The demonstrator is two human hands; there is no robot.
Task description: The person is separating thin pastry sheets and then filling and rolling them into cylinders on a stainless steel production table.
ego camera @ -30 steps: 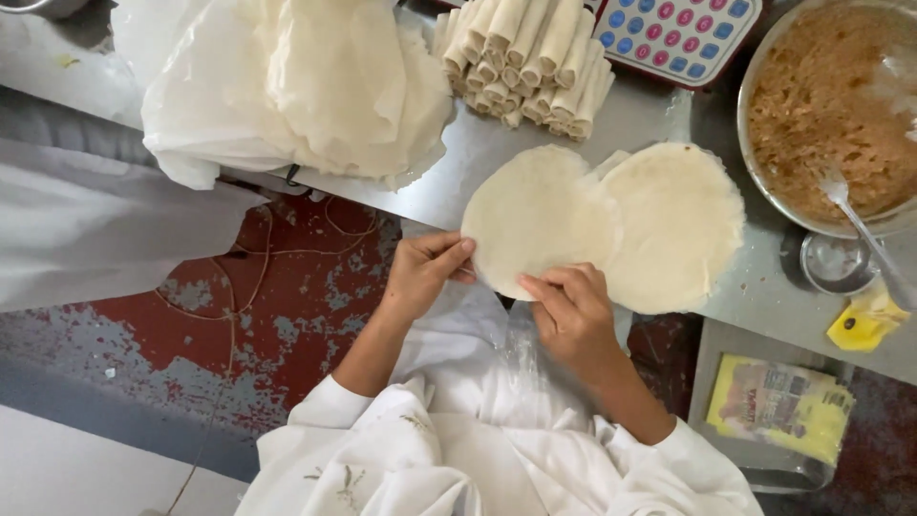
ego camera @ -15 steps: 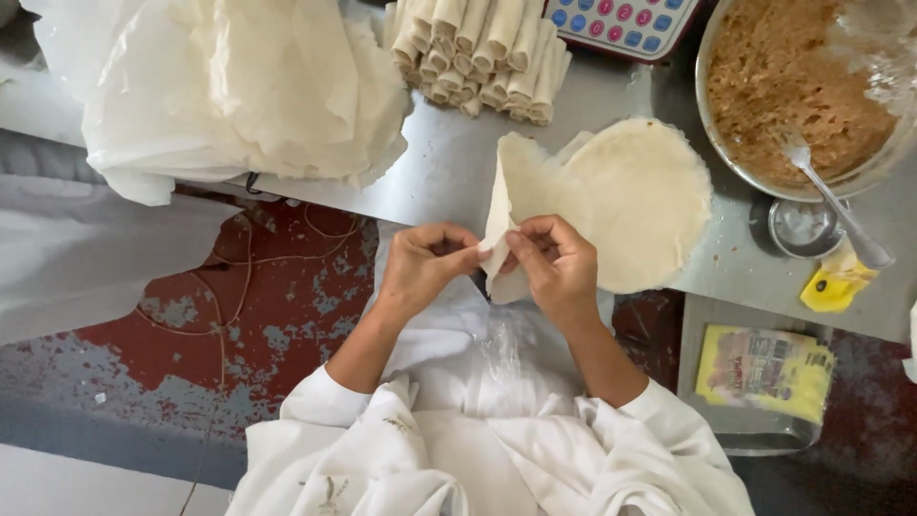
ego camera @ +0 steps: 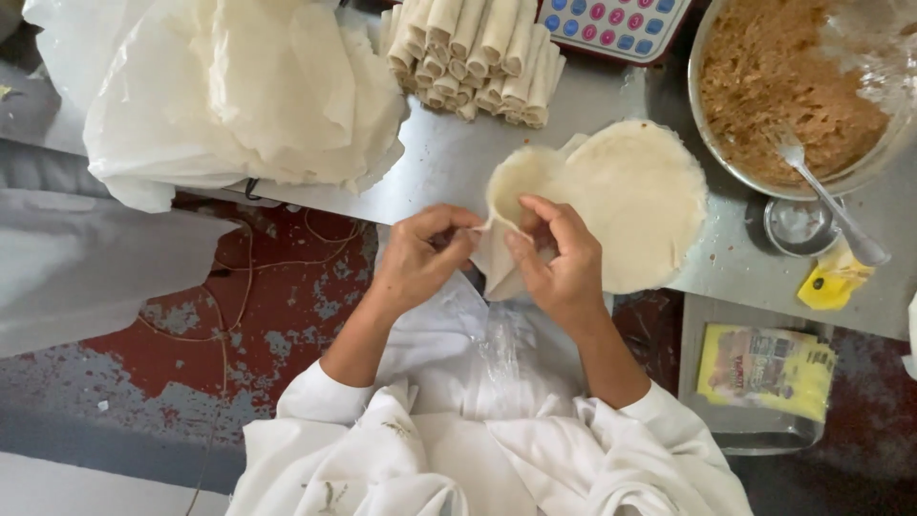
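Observation:
My left hand (ego camera: 420, 258) and my right hand (ego camera: 559, 260) pinch the near edge of a thin, round, pale dough wrapper (ego camera: 511, 191), which is lifted and curling up off a stack of flat wrappers (ego camera: 640, 205) on the steel table (ego camera: 449, 162). The fingertips of both hands meet at the wrapper's lower fold. Beyond my hands lies a pile of rolled-up spring rolls (ego camera: 478, 53). A metal bowl of brown filling (ego camera: 778, 86) with a spoon (ego camera: 826, 205) in it stands at the far right.
A heap of white plastic and paper sheets (ego camera: 239, 91) covers the table's left end. A calculator (ego camera: 616, 21) lies behind the rolls. A small metal cup (ego camera: 798, 225), a yellow scrap (ego camera: 826, 285) and a yellow packet (ego camera: 764, 368) on a tray are at the right.
Both hands have peeled one wrapper off the stack and lifted its near edge, so it now curls and folds between the fingers. The view has shifted slightly.

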